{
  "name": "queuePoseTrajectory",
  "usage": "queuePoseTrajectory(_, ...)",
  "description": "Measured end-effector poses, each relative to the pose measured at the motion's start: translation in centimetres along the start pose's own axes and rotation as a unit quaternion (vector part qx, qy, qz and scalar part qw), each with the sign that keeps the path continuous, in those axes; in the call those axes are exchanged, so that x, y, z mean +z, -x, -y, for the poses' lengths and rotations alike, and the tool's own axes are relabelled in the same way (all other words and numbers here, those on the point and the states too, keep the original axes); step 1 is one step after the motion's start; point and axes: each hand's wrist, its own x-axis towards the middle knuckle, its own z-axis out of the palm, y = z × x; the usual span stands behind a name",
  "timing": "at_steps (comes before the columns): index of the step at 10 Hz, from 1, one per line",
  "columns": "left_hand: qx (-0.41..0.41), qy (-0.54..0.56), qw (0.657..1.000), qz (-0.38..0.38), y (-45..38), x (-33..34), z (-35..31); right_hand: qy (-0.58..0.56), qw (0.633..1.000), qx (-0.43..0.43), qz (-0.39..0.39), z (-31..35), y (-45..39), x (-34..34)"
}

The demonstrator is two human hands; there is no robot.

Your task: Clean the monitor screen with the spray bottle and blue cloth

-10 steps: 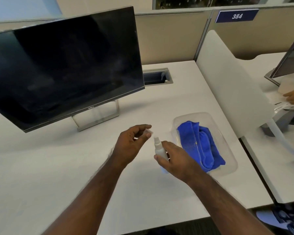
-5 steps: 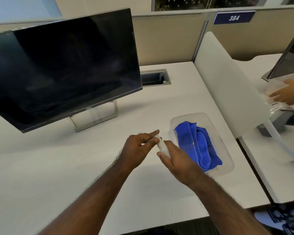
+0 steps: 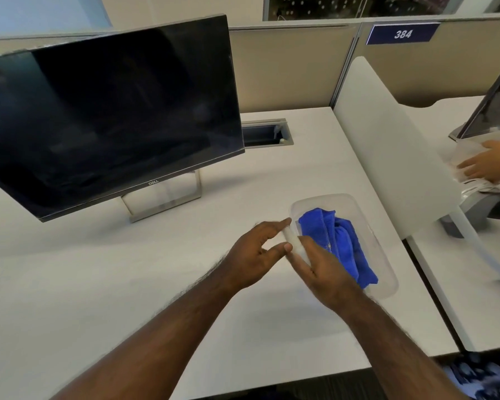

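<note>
The black Dell monitor [image 3: 113,116] stands on its silver foot at the left back of the white desk [image 3: 98,284], screen dark. In front of it my two hands meet over the desk. My right hand [image 3: 326,272] grips the small white spray bottle [image 3: 291,241], which is tilted and blurred. My left hand [image 3: 257,252] pinches the bottle's upper end between finger and thumb. Just right of the hands, the blue cloth [image 3: 339,241] lies folded in a clear plastic tray [image 3: 387,284]; my right hand covers its near left corner.
A cable cutout [image 3: 266,135] is set into the desk behind the monitor's right edge. A white divider panel [image 3: 387,157] separates this desk from the neighbouring one, where another person's hand [image 3: 491,166] works under a second monitor [image 3: 497,108]. The desk's front edge is near.
My left hand, which held a small clear cap apart from the bottle, has come onto the bottle's top. Both hands and the bottle have shifted slightly right, toward the tray.
</note>
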Motion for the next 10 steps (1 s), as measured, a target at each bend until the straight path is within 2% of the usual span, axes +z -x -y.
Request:
queuePoseTrajectory(1,-0.033,-0.041,0.999,0.006,-0.9,0.7,0.5,-0.061,0.993,0.055,-0.085,-1.3,-2.1,-2.4)
queuePoseTrajectory(2,-0.056,-0.140,0.987,0.053,-1.3,2.3,1.1,-0.146,0.973,0.094,-0.153,-2.7,-4.6,-3.5)
queuePoseTrajectory(3,-0.064,-0.180,0.974,0.121,-1.1,4.2,1.7,-0.147,0.968,0.107,-0.171,-3.6,-6.4,-2.6)
queuePoseTrajectory(4,-0.063,-0.199,0.968,0.142,-0.9,5.4,1.7,-0.154,0.966,0.131,-0.163,-4.2,-7.8,-0.9)
queuePoseTrajectory(6,-0.092,-0.234,0.955,0.160,-1.2,5.6,0.9,-0.131,0.967,0.163,-0.146,-3.4,-9.5,0.6)
queuePoseTrajectory(9,-0.102,-0.236,0.955,0.150,-0.1,2.4,0.3,-0.001,0.973,0.201,-0.109,-1.9,-9.5,-0.7)
queuePoseTrajectory(10,-0.082,-0.245,0.962,0.090,0.1,-0.1,-0.5,0.004,0.964,0.140,-0.226,-0.9,-8.7,-2.8)
